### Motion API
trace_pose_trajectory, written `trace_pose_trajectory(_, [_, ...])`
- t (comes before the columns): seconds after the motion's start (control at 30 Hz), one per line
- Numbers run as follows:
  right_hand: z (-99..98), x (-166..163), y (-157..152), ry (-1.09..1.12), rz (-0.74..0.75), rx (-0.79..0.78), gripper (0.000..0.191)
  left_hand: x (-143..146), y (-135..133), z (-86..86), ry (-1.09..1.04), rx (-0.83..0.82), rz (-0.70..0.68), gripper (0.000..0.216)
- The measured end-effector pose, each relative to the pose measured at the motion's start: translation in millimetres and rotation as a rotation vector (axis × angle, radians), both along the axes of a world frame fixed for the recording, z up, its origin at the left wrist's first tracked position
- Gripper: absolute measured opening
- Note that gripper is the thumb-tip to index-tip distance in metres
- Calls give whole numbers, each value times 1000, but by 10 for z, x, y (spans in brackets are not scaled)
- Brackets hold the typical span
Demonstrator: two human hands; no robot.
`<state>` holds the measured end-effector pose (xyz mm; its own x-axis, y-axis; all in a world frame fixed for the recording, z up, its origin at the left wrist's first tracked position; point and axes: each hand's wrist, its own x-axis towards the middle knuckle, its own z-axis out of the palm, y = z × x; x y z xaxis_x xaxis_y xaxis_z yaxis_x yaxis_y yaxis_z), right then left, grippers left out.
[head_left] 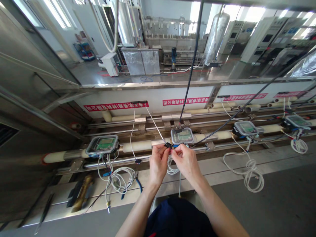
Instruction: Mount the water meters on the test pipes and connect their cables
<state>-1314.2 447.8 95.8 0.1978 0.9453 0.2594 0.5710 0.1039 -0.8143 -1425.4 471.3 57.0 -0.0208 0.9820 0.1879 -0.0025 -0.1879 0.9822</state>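
My left hand [159,163] pinches a small black cable connector [168,145] at the end of a white cable [155,125] that hangs from the back panel. Close against it, my right hand [185,159] has thumb and forefinger pressed together on thin coloured wires [173,148] by the connector. Just behind the fingers sits a meter with a clear cover [182,135], mounted in the pipe line. Partly hidden between my hands, a coil of white cable [172,167] hangs below that meter. Fingertips cover the wire ends.
Another meter [103,144] stands left, with coiled white cable [123,179] on the ledge below. Further meters [246,128] sit along the pipe to the right. A brass fitting [83,193] and a screwdriver-like tool [45,210] lie at lower left. A black cable [191,65] hangs down in front.
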Motion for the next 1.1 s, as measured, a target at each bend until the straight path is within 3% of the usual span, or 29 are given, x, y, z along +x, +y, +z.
trace_pose_trajectory(0.47, [9,-25,20,21,-6,-47,14,-21,-33,25,205,73,109,16])
trace_pose_trajectory(0.9, [36,-42,26,12,6,-65,13,-37,-27,-54,235,101,110,18])
trace_pose_trajectory(1.1, [-9,-27,44,40,17,-48,14,-11,-2,-85,139,115,104,22])
